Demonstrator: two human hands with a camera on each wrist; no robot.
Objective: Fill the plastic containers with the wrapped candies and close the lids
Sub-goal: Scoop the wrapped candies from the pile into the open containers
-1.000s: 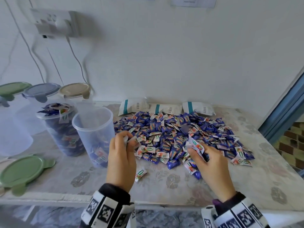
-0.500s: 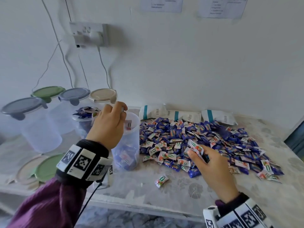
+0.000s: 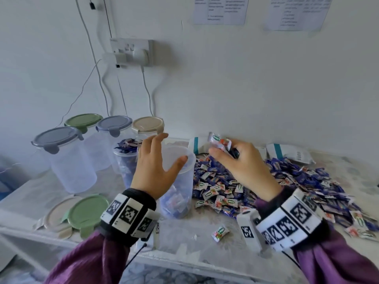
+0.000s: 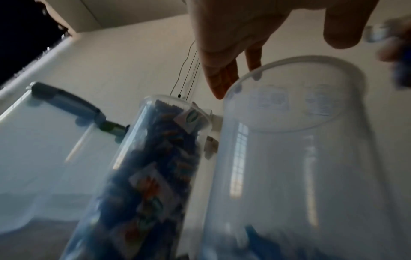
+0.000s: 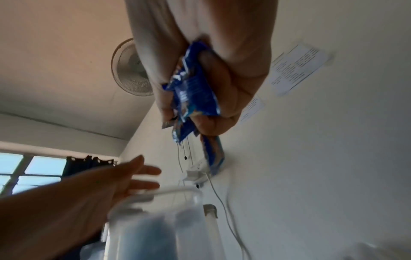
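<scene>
stray candy [image 3: 220,233]: lies alone on the table [image 3: 184,238] at 6 o'clock of the scene, apart from the pile; easy to forget, worth collecting in a later grab.
loose lids [image 3: 87,212]: green over beige at 8 o'clock, off any tub; one is needed once a tub is full.
left hand [image 3: 155,171]: fingers spread and straight, nothing held; hovers at the 9 o'clock side of the open container's rim, thumb over the mouth; judgement: better placed on the wall to steady the tub than over the opening.
open container [image 3: 180,181]: upright at centre, lid off, candies only in its lower part; far from full.
right hand [image 3: 244,162]: fingers curled tight round a bunch of candies [image 3: 220,143]; raised at 3 o'clock of the rim, not yet over the mouth.
advice: carry the fist fully over the mouth, then loosen the fingers low; wrappers are slippery and may spill past the rim.
candy pile [image 3: 266,185]: spreads at 3 o'clock of the tub; ample supply.
full container [image 3: 127,158]: at 10 o'clock behind, heaped, no lid.
lidded containers [image 3: 67,156]: four at 10 to 11 o'clock by the wall; look empty.
</scene>
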